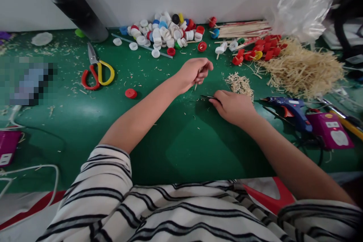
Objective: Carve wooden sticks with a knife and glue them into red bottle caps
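My left hand (194,72) is curled shut above the green table (176,140), pinching a short wooden stick that pokes down from the fingers. My right hand (232,106) rests on the table just right of it, closed on a thin dark tool (208,97) whose tip points left. A small heap of wood shavings (240,83) lies just beyond the right hand. A lone red bottle cap (131,93) sits left of my left forearm.
A pile of bottle caps (163,32) lies at the back. Red-and-yellow scissors (96,69) lie at left. Wooden sticks (244,29), red caps on sticks (263,49), a big shavings heap (303,68), a blue glue gun (289,107) and a pink box (330,130) fill the right.
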Demonstrator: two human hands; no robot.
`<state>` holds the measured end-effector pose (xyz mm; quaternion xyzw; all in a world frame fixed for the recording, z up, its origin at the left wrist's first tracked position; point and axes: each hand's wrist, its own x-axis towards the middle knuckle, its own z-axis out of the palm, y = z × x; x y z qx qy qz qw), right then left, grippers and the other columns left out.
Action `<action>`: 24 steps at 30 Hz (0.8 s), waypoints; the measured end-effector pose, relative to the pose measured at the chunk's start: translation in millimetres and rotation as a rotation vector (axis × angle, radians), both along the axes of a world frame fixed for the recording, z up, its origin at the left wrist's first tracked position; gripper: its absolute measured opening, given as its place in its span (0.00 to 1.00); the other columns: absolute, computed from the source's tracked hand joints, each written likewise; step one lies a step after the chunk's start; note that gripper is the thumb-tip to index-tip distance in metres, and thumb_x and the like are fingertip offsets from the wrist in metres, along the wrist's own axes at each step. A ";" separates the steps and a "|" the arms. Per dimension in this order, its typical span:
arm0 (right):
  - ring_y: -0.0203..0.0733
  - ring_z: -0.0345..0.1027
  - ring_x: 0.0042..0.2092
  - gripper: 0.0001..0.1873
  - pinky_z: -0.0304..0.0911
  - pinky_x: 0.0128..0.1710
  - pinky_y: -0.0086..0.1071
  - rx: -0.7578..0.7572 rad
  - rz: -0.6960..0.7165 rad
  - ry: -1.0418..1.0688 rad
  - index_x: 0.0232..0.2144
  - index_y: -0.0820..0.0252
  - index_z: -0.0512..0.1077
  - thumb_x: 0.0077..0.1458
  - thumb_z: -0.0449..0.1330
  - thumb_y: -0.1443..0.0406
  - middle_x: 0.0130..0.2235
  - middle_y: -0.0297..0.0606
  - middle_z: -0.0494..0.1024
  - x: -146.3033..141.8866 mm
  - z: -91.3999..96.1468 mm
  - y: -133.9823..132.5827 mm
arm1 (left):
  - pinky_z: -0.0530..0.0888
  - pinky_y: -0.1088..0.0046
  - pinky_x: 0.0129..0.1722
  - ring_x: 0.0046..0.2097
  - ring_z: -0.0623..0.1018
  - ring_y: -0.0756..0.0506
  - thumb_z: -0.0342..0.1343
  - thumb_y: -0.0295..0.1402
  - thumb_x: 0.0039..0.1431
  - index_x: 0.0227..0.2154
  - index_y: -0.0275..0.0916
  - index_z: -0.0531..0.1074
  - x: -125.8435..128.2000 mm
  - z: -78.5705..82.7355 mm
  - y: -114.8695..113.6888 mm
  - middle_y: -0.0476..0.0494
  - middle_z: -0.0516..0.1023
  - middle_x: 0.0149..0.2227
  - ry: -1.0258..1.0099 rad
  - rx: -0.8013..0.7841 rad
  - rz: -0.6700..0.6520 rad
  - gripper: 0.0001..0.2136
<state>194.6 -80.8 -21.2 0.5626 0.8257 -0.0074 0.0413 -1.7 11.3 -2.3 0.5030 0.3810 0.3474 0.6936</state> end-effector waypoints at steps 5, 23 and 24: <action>0.49 0.75 0.34 0.26 0.39 0.30 0.37 -0.037 0.009 -0.104 0.51 0.58 0.75 0.76 0.42 0.52 0.40 0.46 0.86 -12.6 11.9 9.5 | 0.66 0.74 0.31 0.24 0.60 0.54 0.43 0.20 0.66 0.47 0.40 0.68 -1.3 11.4 -2.9 0.54 0.63 0.26 0.029 0.020 -0.002 0.14; 0.51 0.74 0.33 0.28 0.54 0.35 0.40 0.056 0.006 -0.064 0.55 0.55 0.78 0.74 0.43 0.50 0.34 0.49 0.84 -33.7 19.4 48.1 | 0.65 0.66 0.38 0.33 0.69 0.47 0.42 0.19 0.60 0.33 0.40 0.68 -11.8 14.0 -1.9 0.46 0.69 0.30 0.480 0.751 -0.027 0.12; 0.51 0.75 0.33 0.28 0.55 0.36 0.40 0.053 0.000 -0.046 0.55 0.54 0.78 0.74 0.43 0.50 0.34 0.49 0.84 -33.7 17.7 48.5 | 0.65 0.66 0.39 0.33 0.69 0.48 0.42 0.19 0.59 0.32 0.40 0.67 -10.5 13.6 -1.0 0.46 0.69 0.30 0.459 0.727 -0.020 0.12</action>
